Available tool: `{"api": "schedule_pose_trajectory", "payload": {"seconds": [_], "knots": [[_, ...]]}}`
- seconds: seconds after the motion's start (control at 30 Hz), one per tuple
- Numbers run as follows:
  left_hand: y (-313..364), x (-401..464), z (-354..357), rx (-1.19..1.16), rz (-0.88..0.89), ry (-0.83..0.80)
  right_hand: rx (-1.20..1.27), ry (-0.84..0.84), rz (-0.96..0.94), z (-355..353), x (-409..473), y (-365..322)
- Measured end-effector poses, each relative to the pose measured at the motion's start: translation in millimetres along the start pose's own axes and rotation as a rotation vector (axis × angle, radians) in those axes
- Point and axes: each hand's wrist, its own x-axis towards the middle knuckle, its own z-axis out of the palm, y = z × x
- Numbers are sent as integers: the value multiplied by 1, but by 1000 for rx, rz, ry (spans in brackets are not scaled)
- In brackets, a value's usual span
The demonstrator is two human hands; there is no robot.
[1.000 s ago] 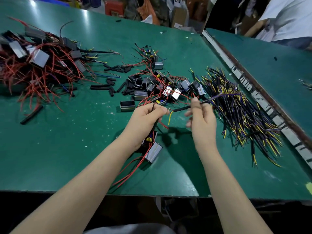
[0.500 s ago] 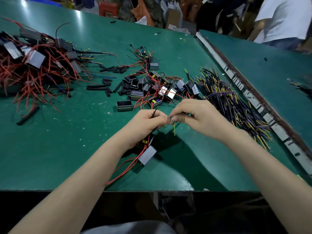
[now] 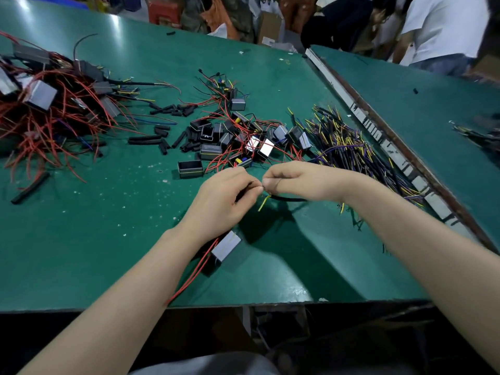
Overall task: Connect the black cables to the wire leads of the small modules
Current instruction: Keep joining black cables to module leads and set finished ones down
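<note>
My left hand [image 3: 224,201] pinches a thin dark wire lead at its fingertips. Below my left wrist hangs a small grey module [image 3: 226,246] with red wire leads [image 3: 194,272] trailing toward the table edge. My right hand [image 3: 300,181] pinches the end of a black cable [image 3: 288,198]; a yellow wire tip [image 3: 263,204] sticks out beneath it. The fingertips of both hands meet above the green table [image 3: 108,226]. The joint itself is hidden between the fingers.
A heap of loose small modules [image 3: 243,139] with red leads lies just behind my hands. To the right is a pile of black cables [image 3: 351,152] with yellow and purple ends. Black sleeve pieces [image 3: 151,139] and a big tangle of red-wired modules [image 3: 46,109] lie left. People stand at the back.
My right hand came in from the cable pile with a black cable and met my left hand. Both hands now hold fingertip to fingertip, almost still over the last half second.
</note>
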Motion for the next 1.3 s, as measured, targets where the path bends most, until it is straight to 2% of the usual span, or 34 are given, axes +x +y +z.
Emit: {"api": "schedule_pose_trajectory", "payload": {"seconds": [0.07,0.13,0.2,0.3,0.33,0.43,0.53,0.73,0.87,1.0,1.17,1.3], "knots": [[-1,0,0,33,24,36,156,-55,48,-2,0,0],[0,1,1,0,-25,57,181,-28,73,-1,1,0],[1,2,0,-77,-130,73,98,200,58,6,4,3],[4,3,0,-204,-276,92,79,754,40,28,-3,5],[4,3,0,-235,-309,95,61,866,2,36,-8,4],[7,3,0,-306,-362,87,-99,964,-58,60,-18,0],[7,3,2,-339,-365,65,-228,968,-59,75,-17,-7],[6,0,1,-280,-311,60,-267,931,-108,70,-15,-11],[5,-1,2,-146,-213,40,-451,717,-213,53,-19,-11],[5,-1,3,-125,-204,5,-688,475,-179,35,-20,-11],[3,1,4,-189,-294,-90,-861,403,-195,31,-20,-12],[1,0,2,-218,-380,-230,-951,336,-201,32,-20,-10]]}}
